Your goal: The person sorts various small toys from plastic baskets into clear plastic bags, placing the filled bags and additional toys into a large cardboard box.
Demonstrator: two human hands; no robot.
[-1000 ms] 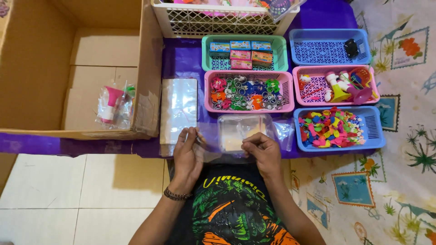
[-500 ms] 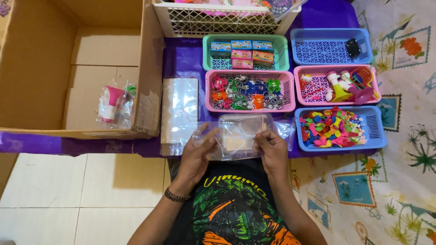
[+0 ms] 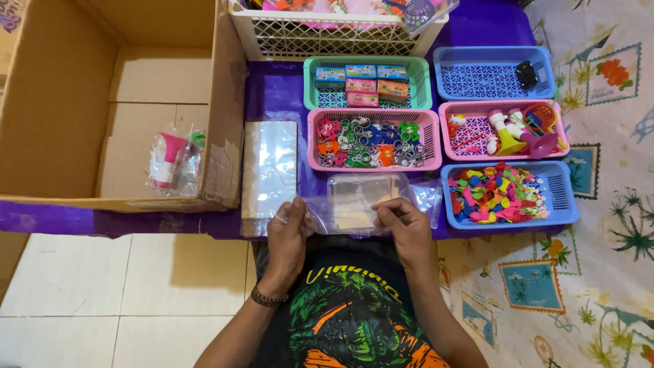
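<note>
Both hands now sit lower on the clear bag (image 3: pixel 354 204), at the purple cloth's (image 3: pixel 279 95) near edge.
Your left hand (image 3: pixel 286 238) and right hand (image 3: pixel 405 232) pinch its mouth; keep those fingers clamped and pull evenly apart.

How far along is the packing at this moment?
Done: one filled bag lies in the cardboard box. In hand: left hand and right hand hold a clear bag. Left: a stack of flat bags and stocked baskets.
</note>
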